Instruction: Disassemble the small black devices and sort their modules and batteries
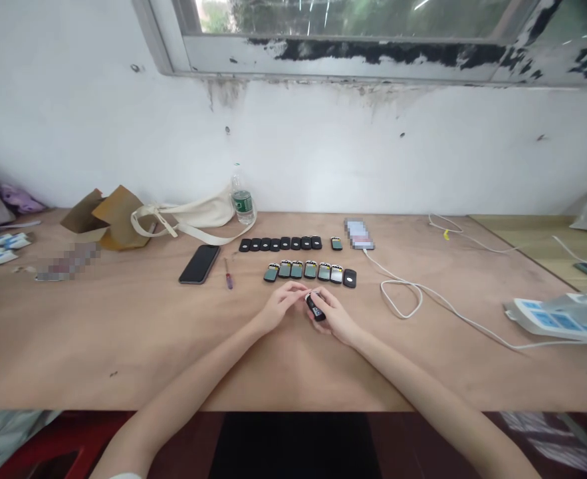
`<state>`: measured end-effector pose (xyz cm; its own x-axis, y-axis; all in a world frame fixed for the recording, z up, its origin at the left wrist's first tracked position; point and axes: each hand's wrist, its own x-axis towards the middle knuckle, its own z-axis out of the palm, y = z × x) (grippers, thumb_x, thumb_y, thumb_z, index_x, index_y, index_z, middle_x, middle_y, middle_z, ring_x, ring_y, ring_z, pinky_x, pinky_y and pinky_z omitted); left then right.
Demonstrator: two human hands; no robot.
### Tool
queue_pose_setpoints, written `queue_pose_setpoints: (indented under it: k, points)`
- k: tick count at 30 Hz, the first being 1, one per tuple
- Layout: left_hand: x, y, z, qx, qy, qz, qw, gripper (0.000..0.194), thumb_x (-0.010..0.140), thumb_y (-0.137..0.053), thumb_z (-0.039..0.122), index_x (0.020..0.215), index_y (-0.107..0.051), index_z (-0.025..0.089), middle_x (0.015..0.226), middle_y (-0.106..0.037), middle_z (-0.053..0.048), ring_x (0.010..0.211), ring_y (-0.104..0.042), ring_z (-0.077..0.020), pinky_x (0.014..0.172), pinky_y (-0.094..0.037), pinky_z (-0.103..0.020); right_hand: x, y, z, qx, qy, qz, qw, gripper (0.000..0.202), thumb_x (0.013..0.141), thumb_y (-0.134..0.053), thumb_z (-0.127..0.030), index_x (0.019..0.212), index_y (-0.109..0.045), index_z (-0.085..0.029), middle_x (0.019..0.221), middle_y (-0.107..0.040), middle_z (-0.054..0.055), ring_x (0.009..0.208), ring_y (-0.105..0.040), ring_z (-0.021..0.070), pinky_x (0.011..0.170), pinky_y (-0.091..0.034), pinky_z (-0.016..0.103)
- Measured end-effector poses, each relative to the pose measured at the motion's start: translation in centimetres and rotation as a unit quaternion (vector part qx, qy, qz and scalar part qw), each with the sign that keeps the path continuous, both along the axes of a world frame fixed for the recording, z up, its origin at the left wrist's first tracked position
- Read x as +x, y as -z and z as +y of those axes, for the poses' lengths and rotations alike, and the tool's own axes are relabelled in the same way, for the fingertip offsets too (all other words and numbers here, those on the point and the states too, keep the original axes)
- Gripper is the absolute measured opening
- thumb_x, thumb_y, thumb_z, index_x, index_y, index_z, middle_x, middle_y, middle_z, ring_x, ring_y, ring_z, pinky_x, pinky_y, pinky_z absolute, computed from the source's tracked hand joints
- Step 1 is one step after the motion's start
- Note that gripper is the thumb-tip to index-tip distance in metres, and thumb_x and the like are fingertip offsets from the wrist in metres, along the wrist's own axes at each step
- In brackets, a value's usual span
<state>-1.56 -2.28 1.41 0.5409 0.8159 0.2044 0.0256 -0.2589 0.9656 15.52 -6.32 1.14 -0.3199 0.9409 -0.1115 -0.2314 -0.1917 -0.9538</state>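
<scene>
My right hand (334, 318) is wrapped round a small black device (316, 307), held a little above the table. The fingers of my left hand (282, 306) come together at the device's upper left edge; whether they pinch something small is hidden. Just beyond my hands lies a row of several small devices with grey-green screens (310, 270), ending at the right in a black piece with a white oval (350, 278). Behind it runs a row of several black pieces (275, 245), with one screen device (336, 243) apart at its right.
A black phone (199, 264) and a screwdriver (229, 274) lie left of the rows. Farther back are a bottle (243, 203), a cream bag (201, 213) and a paper bag (118, 216). A white cable (447, 309) runs from another phone (359, 233) towards a power strip (557, 318).
</scene>
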Motion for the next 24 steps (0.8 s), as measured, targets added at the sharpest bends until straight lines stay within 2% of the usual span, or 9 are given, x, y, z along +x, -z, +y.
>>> queue_pose_setpoints:
  k: [2,4,8,12,16,19,22,24]
  points:
    - [0.2,0.4,0.2,-0.051,0.008,-0.013,0.999,0.042,0.09,-0.043,0.045,0.11,-0.067,0.017,0.112,-0.057,-0.009,0.099,-0.054,-0.0211,0.082,-0.045,-0.03,0.0,-0.3,0.1,-0.02,0.015,0.003,1.0,0.031,0.084,-0.051,-0.052,0.088,-0.044,-0.022,0.057,-0.051,-0.007,0.031,-0.033,0.0033,0.031,-0.015,0.015]
    - [0.3,1.0,0.4,-0.098,0.005,-0.025,0.995,0.043,0.09,-0.042,0.046,0.115,-0.064,0.019,0.114,-0.056,-0.009,0.092,-0.056,-0.0193,0.075,-0.047,-0.028,0.2,-0.3,0.3,-0.038,0.019,0.013,0.999,0.032,0.082,-0.055,-0.052,0.089,-0.045,-0.022,0.057,-0.052,-0.006,0.034,-0.033,0.0031,0.035,-0.016,0.016]
    - [0.2,1.7,1.1,-0.163,-0.018,-0.064,0.984,0.047,0.084,-0.048,0.052,0.109,-0.067,0.017,0.121,-0.056,-0.011,0.088,-0.057,-0.0191,0.069,-0.048,-0.027,0.9,-0.1,0.7,-0.062,0.027,0.044,0.997,0.033,0.079,-0.059,-0.05,0.091,-0.044,-0.023,0.06,-0.055,-0.005,0.037,-0.035,0.0039,0.04,-0.017,0.018]
    - [0.0,1.8,1.6,-0.216,-0.025,-0.105,0.97,0.053,0.08,-0.05,0.057,0.103,-0.068,0.012,0.119,-0.06,-0.016,0.083,-0.058,-0.0189,0.066,-0.048,-0.027,1.0,-0.2,0.7,-0.088,0.013,0.084,0.992,0.03,0.08,-0.057,-0.048,0.093,-0.043,-0.024,0.066,-0.057,-0.004,0.041,-0.04,0.006,0.042,-0.021,0.02]
    - [0.0,1.7,1.7,-0.233,-0.02,-0.113,0.966,0.053,0.077,-0.054,0.058,0.098,-0.069,0.011,0.116,-0.062,-0.016,0.079,-0.059,-0.0182,0.066,-0.048,-0.027,0.8,-0.1,0.6,-0.069,0.011,0.072,0.995,0.034,0.076,-0.065,-0.041,0.096,-0.045,-0.023,0.067,-0.056,-0.004,0.041,-0.04,0.0052,0.043,-0.021,0.02]
    - [0.0,1.5,1.6,-0.226,-0.015,-0.108,0.968,0.05,0.077,-0.055,0.056,0.096,-0.07,0.012,0.113,-0.064,-0.014,0.079,-0.059,-0.0174,0.067,-0.048,-0.027,0.7,0.2,0.5,-0.043,0.013,0.044,0.998,0.03,0.079,-0.06,-0.046,0.091,-0.046,-0.022,0.063,-0.054,-0.005,0.037,-0.033,0.004,0.04,-0.016,0.02]
    - [0.0,1.3,1.5,-0.22,-0.011,-0.103,0.97,0.047,0.078,-0.055,0.054,0.097,-0.07,0.013,0.109,-0.065,-0.013,0.078,-0.059,-0.0168,0.069,-0.048,-0.027,0.7,0.2,0.5,-0.065,0.023,0.041,0.997,0.029,0.081,-0.055,-0.048,0.091,-0.046,-0.022,0.06,-0.054,-0.004,0.036,-0.034,0.005,0.04,-0.016,0.02]
    - [0.0,1.2,1.5,-0.221,-0.01,-0.103,0.97,0.047,0.078,-0.055,0.053,0.096,-0.07,0.013,0.108,-0.065,-0.013,0.077,-0.059,-0.0166,0.069,-0.048,-0.028,0.8,0.1,0.5,-0.087,0.021,0.062,0.994,0.028,0.079,-0.057,-0.043,0.095,-0.046,-0.023,0.062,-0.056,-0.004,0.038,-0.037,0.006,0.041,-0.017,0.02]
